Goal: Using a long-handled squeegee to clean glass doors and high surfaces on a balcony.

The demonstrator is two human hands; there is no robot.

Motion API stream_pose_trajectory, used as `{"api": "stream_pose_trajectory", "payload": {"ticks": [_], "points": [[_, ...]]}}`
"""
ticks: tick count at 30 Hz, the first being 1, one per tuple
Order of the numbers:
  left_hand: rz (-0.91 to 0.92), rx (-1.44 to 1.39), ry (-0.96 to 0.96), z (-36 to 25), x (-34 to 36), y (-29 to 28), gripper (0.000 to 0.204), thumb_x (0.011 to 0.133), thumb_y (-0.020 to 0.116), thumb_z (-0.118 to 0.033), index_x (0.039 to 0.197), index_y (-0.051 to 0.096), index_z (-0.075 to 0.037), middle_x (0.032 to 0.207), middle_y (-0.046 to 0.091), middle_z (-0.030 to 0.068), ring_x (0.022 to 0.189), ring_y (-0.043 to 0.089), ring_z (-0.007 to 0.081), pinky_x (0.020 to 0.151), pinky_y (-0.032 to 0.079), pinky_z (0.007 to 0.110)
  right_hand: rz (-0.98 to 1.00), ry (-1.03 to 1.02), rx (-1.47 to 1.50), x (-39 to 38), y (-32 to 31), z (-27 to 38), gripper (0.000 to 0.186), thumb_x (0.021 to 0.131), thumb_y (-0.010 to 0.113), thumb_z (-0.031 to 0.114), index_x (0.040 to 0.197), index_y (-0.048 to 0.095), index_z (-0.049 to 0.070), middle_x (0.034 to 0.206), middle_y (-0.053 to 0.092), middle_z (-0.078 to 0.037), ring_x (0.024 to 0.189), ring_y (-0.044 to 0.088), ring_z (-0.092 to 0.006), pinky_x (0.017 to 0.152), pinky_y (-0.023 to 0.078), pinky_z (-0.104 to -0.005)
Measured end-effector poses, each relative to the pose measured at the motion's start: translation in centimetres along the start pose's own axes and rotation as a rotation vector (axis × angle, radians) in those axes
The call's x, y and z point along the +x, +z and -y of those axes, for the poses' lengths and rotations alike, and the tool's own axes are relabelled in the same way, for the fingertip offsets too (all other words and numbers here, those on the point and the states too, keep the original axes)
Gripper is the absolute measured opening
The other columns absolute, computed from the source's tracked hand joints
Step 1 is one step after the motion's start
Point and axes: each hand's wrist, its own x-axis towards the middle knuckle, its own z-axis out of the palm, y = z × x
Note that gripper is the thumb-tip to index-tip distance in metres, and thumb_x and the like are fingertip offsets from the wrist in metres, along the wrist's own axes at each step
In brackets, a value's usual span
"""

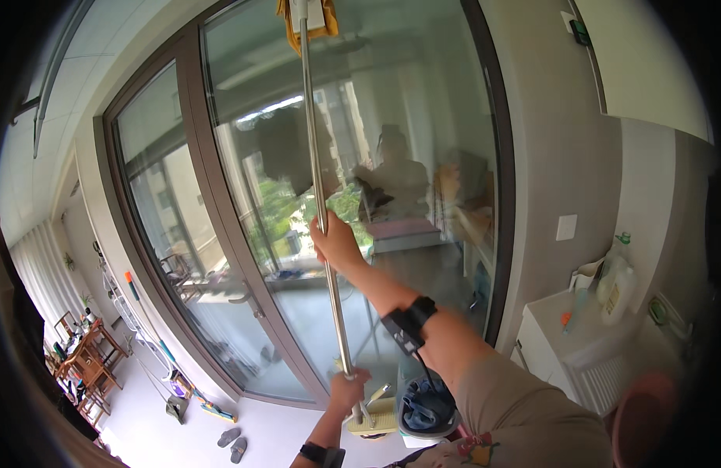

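A long metal mop pole (313,125) runs upright in front of a large glass door panel (423,93). At its top, a flat mop head with an orange-yellow cloth (323,23) is against the upper glass, partly cut off by the picture's edge. My right hand (338,243) is closed around the middle of the pole, arm stretched up and forward. Lower down, my left hand (348,390) grips the pole near its bottom end. Both wrists wear black bands. Reflections blur what lies behind the glass.
A bucket with blue cloth (425,405) and a yellowish basin (373,419) stand on the floor close by my hands. Grey slippers (234,444) lie to the left; brooms and mops (159,343) lean on the wall. On the right is a white washstand (559,327) with bottles (616,292).
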Motion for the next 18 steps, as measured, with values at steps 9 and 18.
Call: {"api": "stream_pose_trajectory", "payload": {"ticks": [9,18], "points": [[0.458,0.197,-0.498,29.1,-8.9,-0.8,0.014,0.073,0.072,-0.017,0.077,0.072,-0.004,0.058,0.06,0.0032,0.052,0.055,0.0122,0.048,0.043,0.027,0.458,0.698,0.074,-27.5,-0.7,-16.5,0.011,0.083,0.056,0.015,0.081,0.06,0.005,0.061,0.058,0.0,0.055,0.056,-0.0077,0.055,0.043,-0.023],[0.374,0.276,-0.15,14.2,-0.5,4.2,0.024,0.079,0.068,-0.031,0.075,0.073,-0.008,0.054,0.058,0.0019,0.047,0.053,0.0096,0.046,0.042,0.026,0.089,0.418,0.048,-12.8,-8.9,-8.8,0.024,0.079,0.067,0.016,0.097,0.058,0.003,0.059,0.058,-0.003,0.049,0.055,-0.0093,0.045,0.042,-0.0236]]}}
